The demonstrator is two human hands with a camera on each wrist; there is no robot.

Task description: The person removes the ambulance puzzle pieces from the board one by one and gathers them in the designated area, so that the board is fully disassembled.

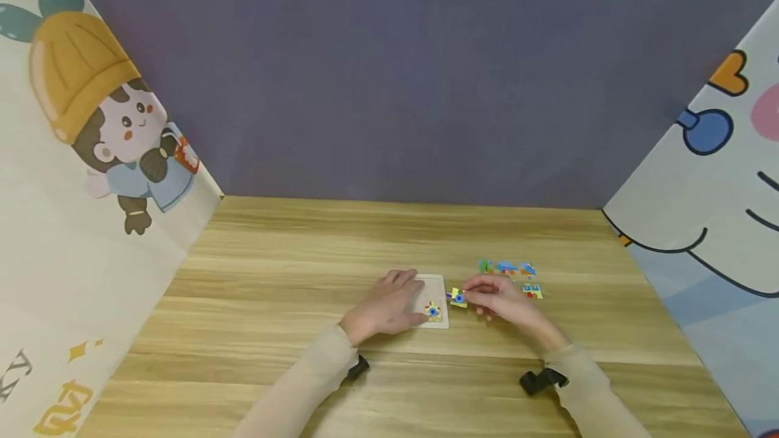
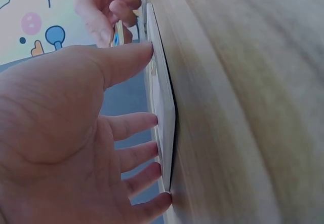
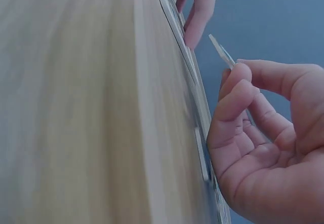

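My left hand (image 1: 385,304) lies with spread, straight fingers over the left part of a thin white puzzle board (image 1: 435,285), fingertips at its surface and edge in the left wrist view. In the board's near right corner sits a yellow puzzle piece (image 1: 433,311) with a blue centre, beside the left thumb. Just right of the board, my right hand (image 1: 500,300) pinches another yellow puzzle piece (image 1: 457,298) with a blue circle between thumb and index finger. The right wrist view shows this piece (image 3: 221,50) tilted, raised above the tabletop.
Several loose colourful puzzle pieces (image 1: 506,267) lie beyond the right hand, with more pieces (image 1: 532,290) just right of it. A dark back wall (image 1: 389,86) and printed side panels bound the wooden table (image 1: 274,255). Black straps circle both wrists.
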